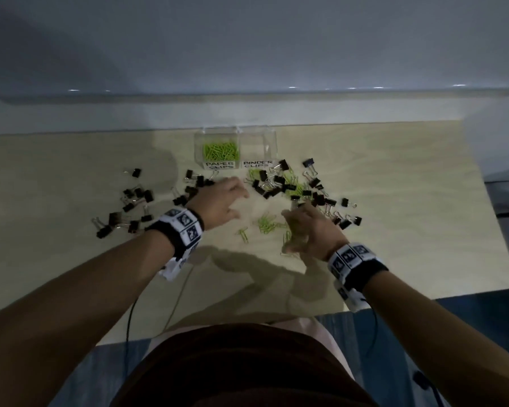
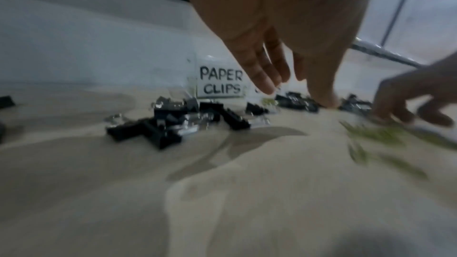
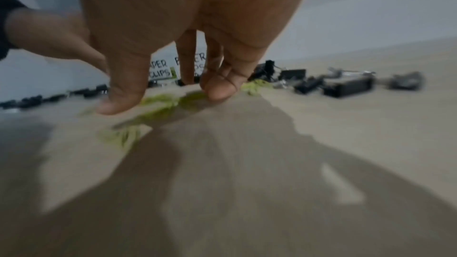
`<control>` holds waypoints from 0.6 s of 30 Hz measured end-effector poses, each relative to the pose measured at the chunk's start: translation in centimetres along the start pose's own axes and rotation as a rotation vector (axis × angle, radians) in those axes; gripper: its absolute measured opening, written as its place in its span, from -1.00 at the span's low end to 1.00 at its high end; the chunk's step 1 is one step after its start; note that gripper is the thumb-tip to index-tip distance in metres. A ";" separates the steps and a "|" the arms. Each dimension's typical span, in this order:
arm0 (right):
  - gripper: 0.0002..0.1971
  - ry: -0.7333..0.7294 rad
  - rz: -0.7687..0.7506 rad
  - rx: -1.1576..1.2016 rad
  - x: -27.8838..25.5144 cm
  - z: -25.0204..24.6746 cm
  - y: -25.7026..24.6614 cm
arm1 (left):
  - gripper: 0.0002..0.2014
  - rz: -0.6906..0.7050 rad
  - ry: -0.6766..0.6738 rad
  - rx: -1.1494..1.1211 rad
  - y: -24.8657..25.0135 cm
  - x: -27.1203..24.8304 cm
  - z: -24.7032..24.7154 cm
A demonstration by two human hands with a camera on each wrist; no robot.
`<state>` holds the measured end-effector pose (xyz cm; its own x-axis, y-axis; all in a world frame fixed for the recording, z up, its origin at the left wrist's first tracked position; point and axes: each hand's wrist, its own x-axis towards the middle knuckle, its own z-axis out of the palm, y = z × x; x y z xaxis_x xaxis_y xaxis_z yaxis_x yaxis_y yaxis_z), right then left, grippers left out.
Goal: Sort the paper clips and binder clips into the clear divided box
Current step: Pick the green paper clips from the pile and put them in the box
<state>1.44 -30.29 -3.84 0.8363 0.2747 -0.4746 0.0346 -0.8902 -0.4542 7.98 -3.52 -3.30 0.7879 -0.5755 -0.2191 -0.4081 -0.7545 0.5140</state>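
The clear divided box [image 1: 259,139] stands at the table's far middle. Its left part, labelled PAPER CLIPS [image 2: 220,83], holds green paper clips [image 1: 220,150]; the part labelled BINDER CLIPS [image 1: 257,164] looks empty. Black binder clips lie scattered to the left [image 1: 130,207] and right [image 1: 288,186] of the hands. Loose green paper clips [image 1: 265,223] lie between the hands. My left hand [image 1: 238,201] hovers with relaxed, spread fingers [image 2: 264,83] and holds nothing. My right hand [image 1: 291,230] touches the table with thumb and fingertips [image 3: 220,89] on loose green clips [image 3: 158,108].
The light wooden table [image 1: 71,171] ends at a grey wall ledge [image 1: 247,110] just behind the box. Its near edge is by my body, its right edge by a dark floor. Thin cables [image 1: 130,318] trail from the wrist bands over the near edge.
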 end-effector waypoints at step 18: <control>-0.62 0.368 -0.123 0.045 1.7 2.2 -1.7 | -0.35 -0.126 -0.029 -0.086 4.5 1.2 4.9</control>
<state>1.61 -27.56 -5.51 0.9681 0.2221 -0.1164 0.1292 -0.8396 -0.5276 4.83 -9.14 -5.34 0.8164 -0.4873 -0.3098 -0.2644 -0.7924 0.5498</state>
